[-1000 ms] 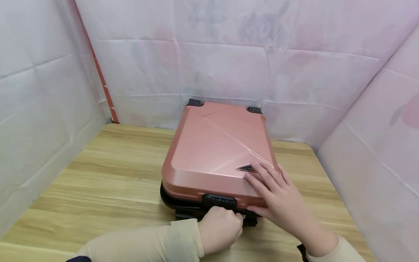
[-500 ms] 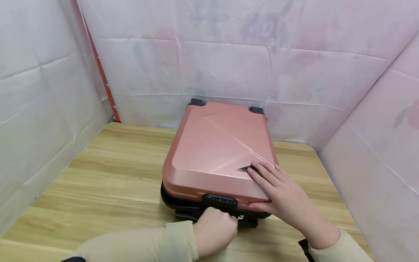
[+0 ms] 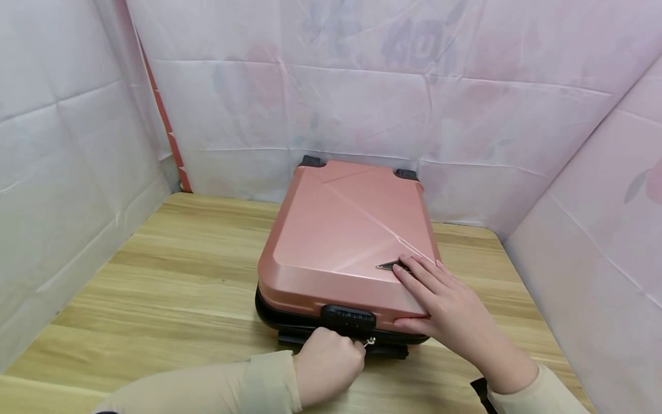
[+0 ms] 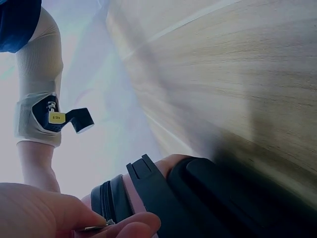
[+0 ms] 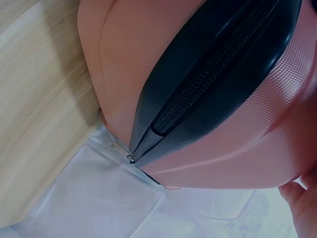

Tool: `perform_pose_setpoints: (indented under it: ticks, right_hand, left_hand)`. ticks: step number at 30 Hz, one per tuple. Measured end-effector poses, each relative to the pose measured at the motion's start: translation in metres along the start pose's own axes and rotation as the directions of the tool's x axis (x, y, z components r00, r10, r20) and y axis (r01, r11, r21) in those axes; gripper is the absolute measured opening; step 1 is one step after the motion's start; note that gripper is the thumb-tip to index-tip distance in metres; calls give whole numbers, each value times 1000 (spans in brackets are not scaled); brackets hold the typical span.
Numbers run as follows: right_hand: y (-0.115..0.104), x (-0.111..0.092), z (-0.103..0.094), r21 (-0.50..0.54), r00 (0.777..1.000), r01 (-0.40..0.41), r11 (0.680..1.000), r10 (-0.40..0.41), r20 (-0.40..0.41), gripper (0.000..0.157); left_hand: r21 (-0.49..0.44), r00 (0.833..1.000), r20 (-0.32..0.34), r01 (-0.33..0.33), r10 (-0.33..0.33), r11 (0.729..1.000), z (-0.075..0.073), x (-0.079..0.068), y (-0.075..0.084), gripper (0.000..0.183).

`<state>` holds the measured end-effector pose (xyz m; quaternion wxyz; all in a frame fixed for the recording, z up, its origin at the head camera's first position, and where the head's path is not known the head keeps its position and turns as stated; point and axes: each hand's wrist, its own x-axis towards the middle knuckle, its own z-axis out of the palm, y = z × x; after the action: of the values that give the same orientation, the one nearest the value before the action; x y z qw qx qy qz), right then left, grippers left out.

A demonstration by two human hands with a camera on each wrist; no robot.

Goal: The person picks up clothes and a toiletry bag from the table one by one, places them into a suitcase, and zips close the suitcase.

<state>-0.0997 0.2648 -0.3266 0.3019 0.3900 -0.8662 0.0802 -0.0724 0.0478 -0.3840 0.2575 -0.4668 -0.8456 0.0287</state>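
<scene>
A rose-pink hard-shell suitcase lies flat on the wooden table. On its front side, below a black combination lock, my left hand pinches a metal zipper pull. The thumb and curled finger on that zipper pull also show in the left wrist view. Spread over the lid's near right corner is my right hand, fingers fairly straight over part of a dark triangular badge, thumb along the front edge. The right wrist view shows the black zipper and a second slider.
White, faintly patterned sheets stand behind and on both sides. Black wheels at the suitcase's far end are close to the back sheet. Wooden tabletop extends to the left and right. A black carry handle shows in the left wrist view.
My left hand has slid leftward along the front with the zipper pull, passing below the lock. My right hand has shifted only slightly, staying on the lid's corner.
</scene>
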Motion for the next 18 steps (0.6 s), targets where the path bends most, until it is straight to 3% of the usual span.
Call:
perform_pose_setpoints:
  ticks: [18]
  right_hand:
    - [-2,0,-1,7,999,-9,1000,9,-34,71]
  left_hand:
    - [-72,1000,17,22,-21,997,-2,-19,-16,26]
